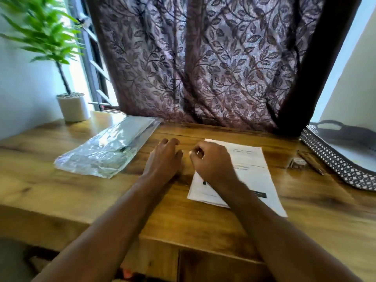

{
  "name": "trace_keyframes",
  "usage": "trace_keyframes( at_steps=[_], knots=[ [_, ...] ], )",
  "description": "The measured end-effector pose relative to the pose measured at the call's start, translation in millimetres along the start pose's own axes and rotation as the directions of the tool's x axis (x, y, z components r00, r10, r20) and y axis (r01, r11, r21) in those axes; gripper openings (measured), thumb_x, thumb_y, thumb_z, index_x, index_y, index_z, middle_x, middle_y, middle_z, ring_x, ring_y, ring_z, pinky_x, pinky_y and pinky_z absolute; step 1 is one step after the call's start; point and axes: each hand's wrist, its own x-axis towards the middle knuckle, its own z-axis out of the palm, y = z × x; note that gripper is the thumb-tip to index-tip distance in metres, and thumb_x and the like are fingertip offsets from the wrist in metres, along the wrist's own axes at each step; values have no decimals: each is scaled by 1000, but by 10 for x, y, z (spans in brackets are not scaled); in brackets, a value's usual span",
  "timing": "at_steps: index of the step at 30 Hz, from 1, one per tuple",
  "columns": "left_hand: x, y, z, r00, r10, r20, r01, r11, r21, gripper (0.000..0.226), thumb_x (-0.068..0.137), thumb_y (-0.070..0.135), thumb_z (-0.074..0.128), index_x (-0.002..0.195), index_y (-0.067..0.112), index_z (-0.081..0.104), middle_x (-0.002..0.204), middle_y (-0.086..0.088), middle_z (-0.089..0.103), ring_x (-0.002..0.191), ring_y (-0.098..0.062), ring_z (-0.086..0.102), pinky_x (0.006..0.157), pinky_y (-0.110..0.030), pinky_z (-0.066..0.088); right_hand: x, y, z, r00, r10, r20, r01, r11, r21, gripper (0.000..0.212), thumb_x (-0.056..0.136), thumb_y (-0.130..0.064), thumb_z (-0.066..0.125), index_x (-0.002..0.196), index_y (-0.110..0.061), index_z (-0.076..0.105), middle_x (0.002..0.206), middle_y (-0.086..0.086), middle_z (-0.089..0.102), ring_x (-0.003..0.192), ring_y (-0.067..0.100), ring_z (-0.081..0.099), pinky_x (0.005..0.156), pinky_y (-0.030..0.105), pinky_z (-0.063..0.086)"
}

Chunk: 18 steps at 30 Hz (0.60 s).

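Desk (61,190), left hand (162,159), right hand (211,163), one sheet (251,176)

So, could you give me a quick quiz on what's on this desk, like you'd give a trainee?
1. True or false: the right hand is over the paper.
2. On which side of the desk does the plant stand? A left, B right, C middle.
3. Fill in: just left of the left hand lies a clear plastic ____.

Key: 1 true. 2 A. 3 bag.
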Motion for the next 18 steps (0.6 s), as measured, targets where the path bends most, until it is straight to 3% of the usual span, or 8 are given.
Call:
trace_keyframes(
  at_steps=[3, 6, 9, 11, 14, 18],
  knots=[
    [-250, -343, -319, 996, 17, -86, -17, 1000, 9, 34, 96, 18, 59, 130, 16, 58, 124, -12, 61, 106, -31, 62, 83, -40, 48, -78, -470, 268, 995, -30, 100, 22, 996, 82, 24, 97, -32, 62, 114, -17, 70, 102, -1, 73, 91, 14, 66, 80, 26, 55],
    [-473, -721, -658, 981, -22, -190, 21, 1000, -6, 27, 92, 9, 61, 117, 14, 65, 111, -10, 65, 90, -30, 66, 75, -34, 47, -168, -828, 536, 980, -104, 167, 84, 989, 121, 30, 98, -33, 61, 124, -21, 65, 115, -2, 71, 103, 16, 66, 89, 36, 58],
    [-661, -1128, -962, 954, -97, -284, 107, 994, 20, 15, 89, 7, 61, 99, 14, 70, 97, -8, 69, 84, -30, 66, 75, -36, 48, -168, -1134, 801, 959, -188, 211, 169, 980, 102, 25, 94, -33, 60, 117, -25, 67, 125, 1, 66, 114, 22, 60, 97, 41, 50],
    [-754, -1382, -1130, 940, -140, -312, 174, 981, 85, 9, 90, 11, 61, 92, 14, 70, 93, -9, 68, 87, -32, 65, 75, -39, 49, -147, -1343, 979, 938, -241, 249, 230, 970, 74, 30, 94, -38, 58, 122, -31, 66, 145, -2, 54, 132, 23, 50, 108, 42, 42],
    [-814, -1586, -1227, 949, -199, -246, 236, 963, 127, 15, 92, 18, 58, 91, 14, 72, 99, -11, 69, 92, -33, 64, 78, -38, 49, -101, -1509, 1177, 909, -285, 305, 299, 954, 1, 36, 98, -44, 52, 132, -37, 62, 163, -6, 32, 148, 20, 30, 116, 45, 27],
    [-813, -1666, -1253, 977, -177, -116, 202, 944, 259, 26, 96, 29, 53, 98, 14, 74, 106, -10, 72, 98, -32, 67, 81, -36, 53, -27, -1629, 1315, 906, -259, 336, 305, 948, -93, 40, 100, -46, 47, 134, -30, 63, 159, -3, 40, 147, 20, 32, 115, 41, 27]
  ],
)
